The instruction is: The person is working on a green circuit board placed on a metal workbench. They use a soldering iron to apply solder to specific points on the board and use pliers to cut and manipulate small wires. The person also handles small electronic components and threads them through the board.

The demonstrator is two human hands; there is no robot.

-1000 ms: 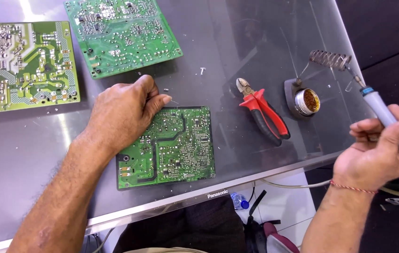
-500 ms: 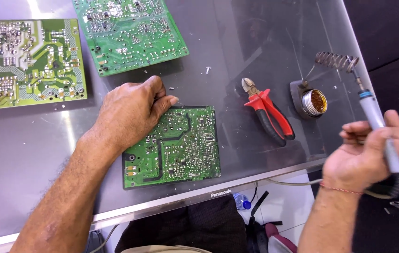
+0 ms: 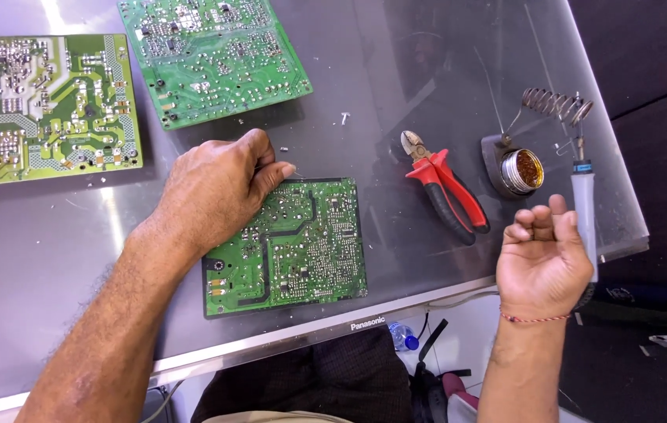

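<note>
the left hand (image 3: pixel 212 188) pressed flat on the small circuit board (image 3: pixel 294 239), its grip holding nothing, while the right hand (image 3: pixel 545 262) had its grip closed on the soldering iron (image 3: pixel 584 207), tip up near its coil stand (image 3: pixel 556 106), so bringing the tip down onto a joint looked due.

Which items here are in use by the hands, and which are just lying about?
In use:
- small green circuit board, under the left hand
- soldering iron, in the right hand

Lying about:
- two larger circuit boards
- red-handled cutters
- coil iron stand

Electronics repair workshop: green circuit boards (image 3: pixel 285 247) lie across the worktop (image 3: pixel 51 258), with red-handled cutters (image 3: pixel 447 184) and a soldering stand (image 3: pixel 525 153) at frame right.
</note>
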